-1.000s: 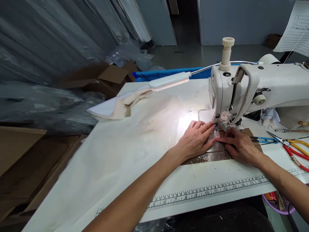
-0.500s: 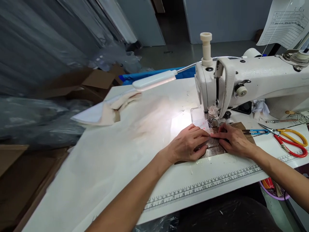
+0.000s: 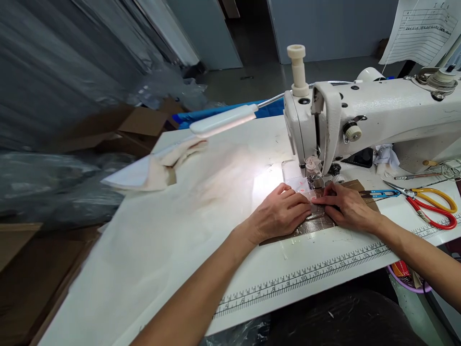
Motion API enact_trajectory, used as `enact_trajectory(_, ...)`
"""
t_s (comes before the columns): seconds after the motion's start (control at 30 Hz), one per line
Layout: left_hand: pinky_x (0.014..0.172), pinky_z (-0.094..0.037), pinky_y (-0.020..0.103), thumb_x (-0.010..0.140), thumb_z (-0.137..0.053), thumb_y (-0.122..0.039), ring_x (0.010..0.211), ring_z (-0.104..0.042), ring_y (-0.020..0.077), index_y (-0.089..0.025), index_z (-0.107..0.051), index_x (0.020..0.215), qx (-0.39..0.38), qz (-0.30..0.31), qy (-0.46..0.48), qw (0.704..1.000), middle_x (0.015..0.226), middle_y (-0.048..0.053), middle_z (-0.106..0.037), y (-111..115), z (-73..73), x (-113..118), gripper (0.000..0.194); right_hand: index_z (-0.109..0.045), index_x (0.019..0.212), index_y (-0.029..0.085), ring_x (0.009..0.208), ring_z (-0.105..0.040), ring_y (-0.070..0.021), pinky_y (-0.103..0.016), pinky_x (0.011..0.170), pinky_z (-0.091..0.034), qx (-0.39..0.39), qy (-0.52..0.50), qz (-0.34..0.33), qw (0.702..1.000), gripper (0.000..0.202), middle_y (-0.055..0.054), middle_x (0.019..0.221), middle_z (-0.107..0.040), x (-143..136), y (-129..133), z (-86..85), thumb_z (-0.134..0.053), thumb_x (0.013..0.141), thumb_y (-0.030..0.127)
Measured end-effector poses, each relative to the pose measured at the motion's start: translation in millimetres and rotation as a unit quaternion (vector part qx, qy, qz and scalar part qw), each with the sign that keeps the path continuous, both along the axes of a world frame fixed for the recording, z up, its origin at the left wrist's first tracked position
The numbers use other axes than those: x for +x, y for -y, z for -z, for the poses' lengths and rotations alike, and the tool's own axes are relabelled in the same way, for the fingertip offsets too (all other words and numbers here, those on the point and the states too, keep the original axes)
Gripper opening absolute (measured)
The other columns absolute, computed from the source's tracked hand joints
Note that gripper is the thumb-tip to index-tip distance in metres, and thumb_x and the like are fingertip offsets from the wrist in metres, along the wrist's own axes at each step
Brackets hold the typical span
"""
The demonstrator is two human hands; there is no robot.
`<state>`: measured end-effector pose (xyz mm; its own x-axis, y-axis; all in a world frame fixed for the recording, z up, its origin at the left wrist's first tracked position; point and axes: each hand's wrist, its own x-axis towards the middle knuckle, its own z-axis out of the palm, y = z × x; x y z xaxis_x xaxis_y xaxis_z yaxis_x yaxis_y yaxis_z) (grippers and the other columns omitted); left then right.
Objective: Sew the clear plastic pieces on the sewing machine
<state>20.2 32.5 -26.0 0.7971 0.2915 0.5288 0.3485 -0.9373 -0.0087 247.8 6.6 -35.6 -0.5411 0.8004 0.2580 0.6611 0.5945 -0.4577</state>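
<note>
A small piece of thin whitish fabric with pink spots [image 3: 301, 184] lies at the presser foot [image 3: 316, 181] of a white sewing machine [image 3: 382, 120]. My left hand [image 3: 283, 214] rests left of the foot, fingers together and bent, fingertips closed on the fabric's near edge. From the right, my right hand [image 3: 345, 206] pinches the same edge between thumb and forefinger, close to the left fingertips. Beneath both hands is a brown, shiny taped sheet [image 3: 306, 231] on the white table [image 3: 201, 240]. My fingers hide much of the fabric.
Right of my right hand lie blue thread snips [image 3: 383, 193] and red-and-yellow-handled scissors [image 3: 428, 205]. A lamp [image 3: 223, 120] hangs over the table, near cream cloth pieces [image 3: 158, 175]. A printed ruler [image 3: 306, 278] runs along the front edge. Cardboard boxes [image 3: 144, 126] stand left.
The camera view has shifted slightly, moving the machine a little left in the picture. My left fingers have drawn closer together and flatter; my right hand keeps its pinch.
</note>
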Motion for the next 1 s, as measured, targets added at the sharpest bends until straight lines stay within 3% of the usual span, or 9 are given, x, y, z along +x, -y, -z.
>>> enact_trajectory(0.13,0.067,-0.042,0.033,0.094,-0.051,-0.019,0.071,-0.057,0.0147,-0.017,-0.064,0.092,0.0,0.001,-0.014,1.0,0.094,0.005,-0.071,1.4,-2.6,-0.7,0.013,-0.073,0.115,0.024,0.087,-0.06,-0.0193,-0.035,0.08,-0.052,0.003,-0.006,-0.002,1.0,0.035,-0.009,0.101,-0.059,0.5,0.0,0.3,-0.045,0.095,0.024)
enact_trajectory(0.57,0.071,-0.046,0.036,0.09,-0.052,-0.032,0.065,-0.055,0.0158,-0.013,-0.065,0.096,-0.017,0.029,-0.029,0.999,0.089,0.007,-0.07,2.7,-9.2,-2.6,0.024,-0.072,0.115,0.023,0.084,-0.061,-0.0191,-0.035,0.076,-0.054,0.035,0.009,-0.012,0.999,0.035,-0.009,0.1,-0.058,1.7,-0.1,1.6,-0.044,0.095,0.023)
enact_trajectory(0.83,0.069,-0.043,0.036,0.088,-0.049,-0.03,0.063,-0.05,0.016,-0.015,-0.067,0.086,-0.002,0.012,-0.04,0.999,0.086,0.006,-0.068,3.9,-6.3,-1.3,0.023,-0.069,0.119,0.022,0.081,-0.059,-0.0195,-0.034,0.07,-0.054,0.104,0.063,-0.044,0.992,0.037,-0.011,0.098,-0.06,2.6,-1.2,1.0,-0.041,0.095,0.021)
enact_trajectory(1.0,0.072,-0.043,0.037,0.086,-0.049,-0.031,0.068,-0.054,0.0174,-0.017,-0.067,0.089,-0.013,0.001,-0.052,0.999,0.093,0.007,-0.069,4.0,-5.0,-2.6,0.023,-0.068,0.12,0.02,0.084,-0.059,-0.0209,-0.036,0.07,-0.055,0.096,0.084,-0.053,0.99,0.039,-0.012,0.099,-0.06,3.0,-1.7,-2.8,-0.04,0.092,0.017)
